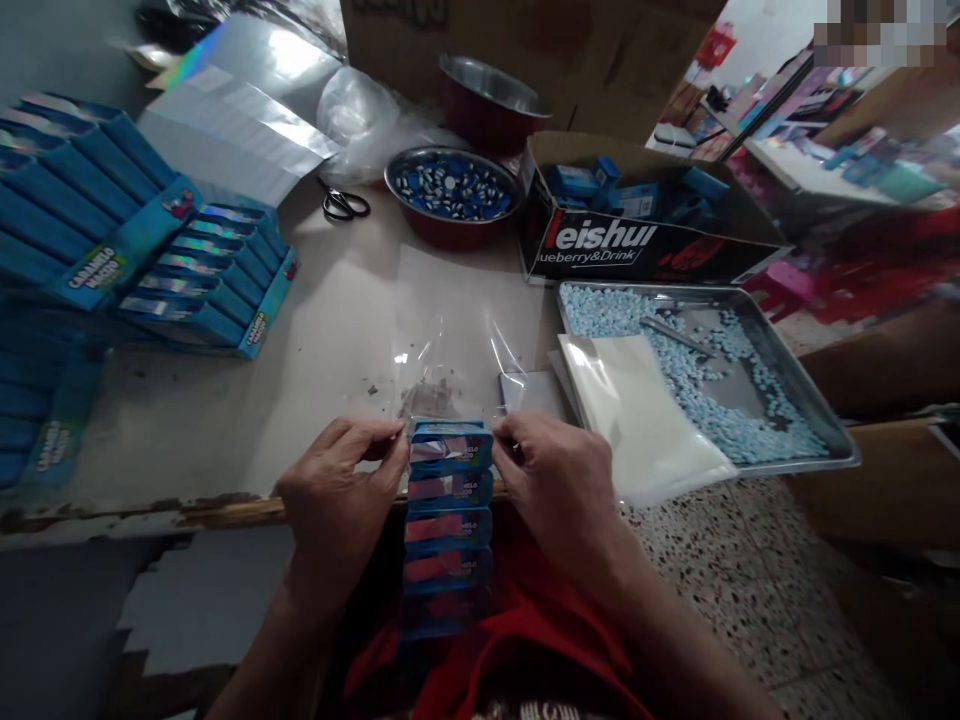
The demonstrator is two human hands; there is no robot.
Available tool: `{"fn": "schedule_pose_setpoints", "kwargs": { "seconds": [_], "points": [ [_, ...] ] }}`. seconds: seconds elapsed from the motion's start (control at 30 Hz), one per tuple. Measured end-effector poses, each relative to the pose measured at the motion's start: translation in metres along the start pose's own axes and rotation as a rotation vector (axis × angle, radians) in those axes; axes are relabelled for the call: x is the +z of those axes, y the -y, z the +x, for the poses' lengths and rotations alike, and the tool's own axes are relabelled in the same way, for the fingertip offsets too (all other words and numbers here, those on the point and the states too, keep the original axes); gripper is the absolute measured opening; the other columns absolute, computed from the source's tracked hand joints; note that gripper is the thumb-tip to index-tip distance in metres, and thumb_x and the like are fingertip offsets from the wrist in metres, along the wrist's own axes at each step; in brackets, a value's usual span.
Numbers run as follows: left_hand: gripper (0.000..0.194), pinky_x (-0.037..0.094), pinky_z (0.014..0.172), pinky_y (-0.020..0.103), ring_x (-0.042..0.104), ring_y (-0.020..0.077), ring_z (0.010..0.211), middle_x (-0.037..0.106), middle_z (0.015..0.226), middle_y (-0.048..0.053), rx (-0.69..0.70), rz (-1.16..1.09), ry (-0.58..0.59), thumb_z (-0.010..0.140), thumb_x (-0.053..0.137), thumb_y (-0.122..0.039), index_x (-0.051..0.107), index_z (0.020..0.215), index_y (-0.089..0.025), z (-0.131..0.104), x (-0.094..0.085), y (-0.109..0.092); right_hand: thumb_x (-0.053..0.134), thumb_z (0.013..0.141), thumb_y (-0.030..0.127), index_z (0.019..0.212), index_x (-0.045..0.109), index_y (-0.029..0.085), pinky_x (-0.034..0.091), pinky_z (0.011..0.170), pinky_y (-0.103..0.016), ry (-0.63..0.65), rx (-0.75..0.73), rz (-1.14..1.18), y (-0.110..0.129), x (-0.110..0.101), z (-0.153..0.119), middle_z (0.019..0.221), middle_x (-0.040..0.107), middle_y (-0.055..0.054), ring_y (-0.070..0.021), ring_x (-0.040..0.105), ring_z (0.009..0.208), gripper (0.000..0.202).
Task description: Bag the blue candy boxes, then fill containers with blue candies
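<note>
A row of small blue candy boxes (448, 530) runs from the table edge back toward my lap, with pinkish strips across their tops. Beyond its far end, a clear plastic bag (465, 320) lies spread on the table. My left hand (337, 490) pinches the bag's edge between thumb and fingers at the row's far left corner. At the far right corner, my right hand (562, 480) pinches the other side of the plastic. The far end of the row sits at the bag's mouth, between both hands; how far it goes inside I cannot tell.
Filled blue display boxes (210, 270) are stacked at left. Scissors (346, 204), a bowl of wrapped candies (454, 215) and a carton (652, 240) stand behind. At right, a metal tray (840, 455) holds pale blue pieces, overlapped by plastic bags (637, 430).
</note>
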State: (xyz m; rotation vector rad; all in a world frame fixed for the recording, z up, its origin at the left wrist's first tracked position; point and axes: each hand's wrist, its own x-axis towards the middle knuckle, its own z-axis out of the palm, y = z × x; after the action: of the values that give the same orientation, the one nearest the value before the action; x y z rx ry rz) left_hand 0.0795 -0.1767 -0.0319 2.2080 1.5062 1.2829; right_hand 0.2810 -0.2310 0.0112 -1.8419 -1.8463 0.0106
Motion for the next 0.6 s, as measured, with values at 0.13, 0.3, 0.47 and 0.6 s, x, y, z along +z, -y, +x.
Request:
{"fn": "schedule_pose_setpoints", "kwargs": {
  "seconds": [0.13,0.3,0.47,0.6],
  "points": [
    [0.007,0.053,0.07,0.021,0.067,0.0097,0.07,0.072,0.081,-0.003,0.005,-0.051,-0.127,0.084,0.076,-0.016,0.074,0.089,-0.02,-0.01,0.014,0.001,0.056,0.099,0.016,0.086,0.07,0.017,0.038,0.057,-0.028,-0.147,-0.136,-0.003,0.002,0.011,-0.014,0.075,0.07,-0.002,-0.0121,0.061,0.063,0.019],
    [0.013,0.055,0.077,0.023,0.069,0.0118,0.077,0.073,0.084,-0.001,0.069,-0.075,-0.153,0.081,0.078,-0.01,0.073,0.089,-0.019,-0.014,0.012,0.006,0.061,0.097,0.013,0.096,0.068,0.019,0.044,0.064,-0.028,-0.257,-0.182,-0.001,-0.003,0.02,-0.027,0.077,0.071,-0.001,-0.0133,0.064,0.07,0.009],
    [0.035,0.055,0.084,0.027,0.071,0.0159,0.083,0.076,0.096,0.005,0.504,0.043,-0.144,0.075,0.081,-0.005,0.073,0.106,-0.019,-0.04,0.002,0.037,0.061,0.096,0.012,0.105,0.061,0.021,0.049,0.072,-0.029,-0.309,-0.308,0.146,-0.021,0.044,-0.044,0.089,0.073,-0.002,-0.0143,0.066,0.077,0.013],
    [0.024,0.053,0.081,0.031,0.069,0.0192,0.085,0.073,0.095,0.007,0.326,-0.001,-0.167,0.081,0.079,-0.02,0.07,0.104,-0.021,-0.057,0.021,0.065,0.063,0.094,0.012,0.105,0.058,0.022,0.05,0.075,-0.029,-0.374,-0.228,0.217,-0.03,0.066,-0.048,0.086,0.072,-0.001,-0.0148,0.065,0.077,0.015]
  ]
}}
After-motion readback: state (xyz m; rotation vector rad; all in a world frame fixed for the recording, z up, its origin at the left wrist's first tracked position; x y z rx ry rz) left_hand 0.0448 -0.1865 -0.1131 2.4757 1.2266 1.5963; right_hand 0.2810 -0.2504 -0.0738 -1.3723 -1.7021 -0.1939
